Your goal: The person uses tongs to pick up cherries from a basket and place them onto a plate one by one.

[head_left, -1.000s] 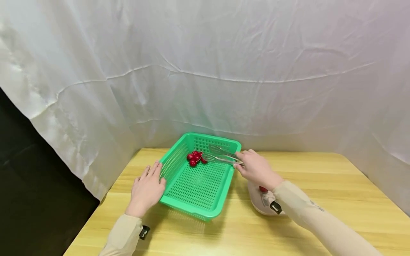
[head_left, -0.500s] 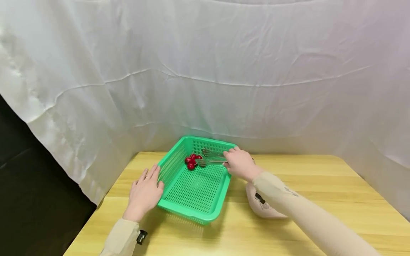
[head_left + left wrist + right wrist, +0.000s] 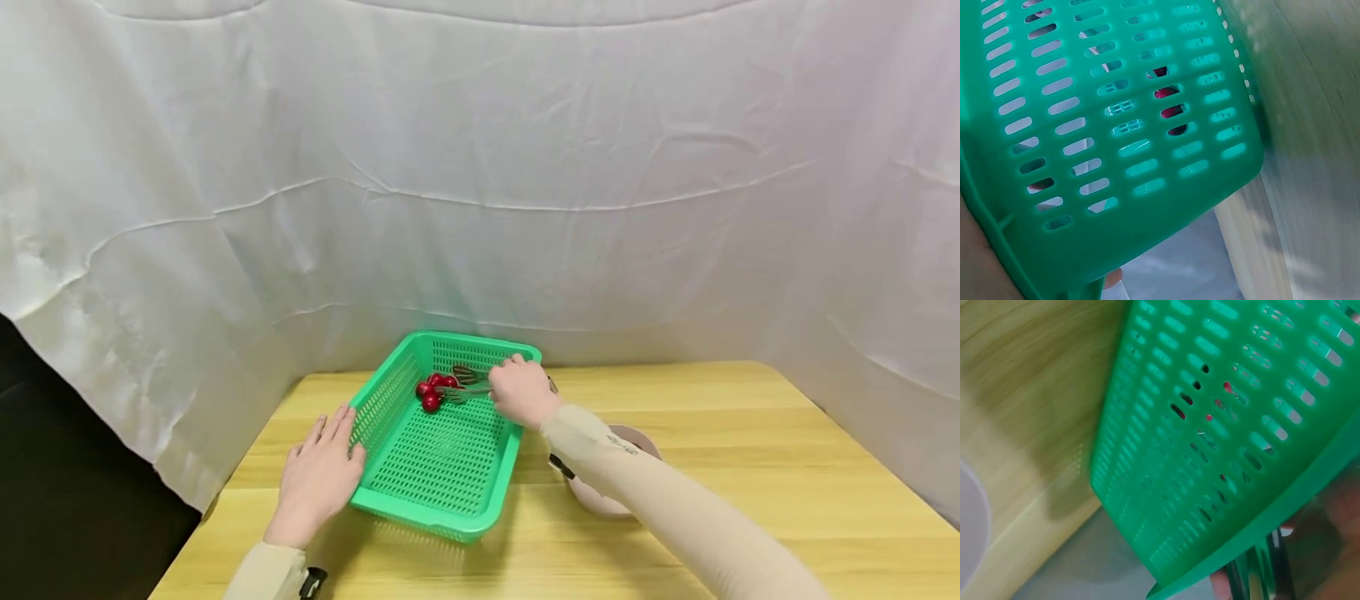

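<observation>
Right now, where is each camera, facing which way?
Head: on the head, facing forward and down at the basket; left hand, right hand and sleeves show.
Left wrist: on that wrist, facing the basket's side from outside; that hand shows partly.
Right wrist: on that wrist, facing the basket's other side; that hand shows, blurred.
Both wrist views share the basket and red fruit.

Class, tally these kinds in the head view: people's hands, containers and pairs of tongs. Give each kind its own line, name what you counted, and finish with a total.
Hands: 2 (left hand, right hand)
Containers: 2 (green slotted basket, pale pink bowl)
Pairs of tongs: 1 (tongs)
Total: 5
</observation>
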Motion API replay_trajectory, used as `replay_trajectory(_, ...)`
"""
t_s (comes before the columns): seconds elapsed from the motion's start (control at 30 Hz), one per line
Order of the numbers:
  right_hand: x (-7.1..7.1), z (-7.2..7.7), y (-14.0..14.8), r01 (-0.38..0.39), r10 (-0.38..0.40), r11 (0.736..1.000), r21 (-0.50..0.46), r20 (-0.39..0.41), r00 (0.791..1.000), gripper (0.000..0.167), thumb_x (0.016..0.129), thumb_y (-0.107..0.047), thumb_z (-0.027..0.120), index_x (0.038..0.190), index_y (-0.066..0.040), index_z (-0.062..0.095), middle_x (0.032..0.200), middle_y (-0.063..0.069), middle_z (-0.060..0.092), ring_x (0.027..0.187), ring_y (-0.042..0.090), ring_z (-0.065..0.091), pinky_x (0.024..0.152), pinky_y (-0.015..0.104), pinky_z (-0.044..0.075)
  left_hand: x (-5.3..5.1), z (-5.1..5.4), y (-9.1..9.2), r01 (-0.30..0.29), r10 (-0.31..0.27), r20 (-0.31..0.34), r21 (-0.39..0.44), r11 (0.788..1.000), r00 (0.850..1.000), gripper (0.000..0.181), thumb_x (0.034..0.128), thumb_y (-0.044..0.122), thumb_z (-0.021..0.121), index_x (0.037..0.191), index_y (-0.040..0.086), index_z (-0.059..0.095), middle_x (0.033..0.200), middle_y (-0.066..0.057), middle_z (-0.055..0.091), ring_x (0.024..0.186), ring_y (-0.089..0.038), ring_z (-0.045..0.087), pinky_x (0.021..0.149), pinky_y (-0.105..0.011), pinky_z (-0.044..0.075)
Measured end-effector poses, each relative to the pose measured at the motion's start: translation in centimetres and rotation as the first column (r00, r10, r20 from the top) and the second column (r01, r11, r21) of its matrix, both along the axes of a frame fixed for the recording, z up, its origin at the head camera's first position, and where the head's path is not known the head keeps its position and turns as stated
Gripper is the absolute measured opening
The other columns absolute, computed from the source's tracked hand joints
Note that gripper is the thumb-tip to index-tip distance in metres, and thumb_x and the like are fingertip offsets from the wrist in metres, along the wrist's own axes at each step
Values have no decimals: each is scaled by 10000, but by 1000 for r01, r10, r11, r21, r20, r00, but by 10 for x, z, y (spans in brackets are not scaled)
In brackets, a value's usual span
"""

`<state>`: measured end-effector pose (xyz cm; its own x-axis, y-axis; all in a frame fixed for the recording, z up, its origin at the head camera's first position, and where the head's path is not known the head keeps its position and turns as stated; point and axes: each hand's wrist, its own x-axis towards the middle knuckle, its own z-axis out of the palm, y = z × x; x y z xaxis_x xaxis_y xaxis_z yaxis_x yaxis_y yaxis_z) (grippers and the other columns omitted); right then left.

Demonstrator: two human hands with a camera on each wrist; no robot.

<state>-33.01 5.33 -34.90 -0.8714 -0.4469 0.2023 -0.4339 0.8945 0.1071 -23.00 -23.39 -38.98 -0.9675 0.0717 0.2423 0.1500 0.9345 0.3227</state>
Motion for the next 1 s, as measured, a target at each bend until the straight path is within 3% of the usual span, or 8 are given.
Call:
replay_trajectory(0.17,-3,2,-5,39,-39,999,13,23,999,213,942,-188,631,732,-170,597,770,14,591,778,224,486,659,383,469,-2,2,0,8,-8,-4,8,1000,1000,571,1033,276,384,1543,39,289,1608,-145,211,1433,-467,175,1056,-734,164)
replay_trajectory(0.43,-7,2,-8,22,-23,999,38,29,999,173,934,-226,675,775,-171,633,834,28,648,838,242,548,712,397,482,-3,4,1,9,-9,-14,4,1000,1000,570,1030,272,388,1540,35,296,1606,-148,217,1430,-467,184,1051,-734,178)
replay_trajectory(0.77,-8,4,-3,-6,5,999,34,28,1000,210,918,-179,697,734,-159,597,738,-19,604,805,215,563,643,366,512,-6,5,4,23,-23,-8,6,1000,1000,575,1032,281,368,1549,44,277,1607,-148,214,1431,-468,178,1045,-750,154)
replay_trajectory(1.0,-10,1,-2,-13,12,1000,13,80,997,265,918,-210,708,705,-173,555,687,-52,540,796,189,551,650,344,506,-9,6,3,36,-36,5,-12,999,999,578,1033,279,377,1550,44,271,1610,-149,204,1431,-471,173,1045,-748,159)
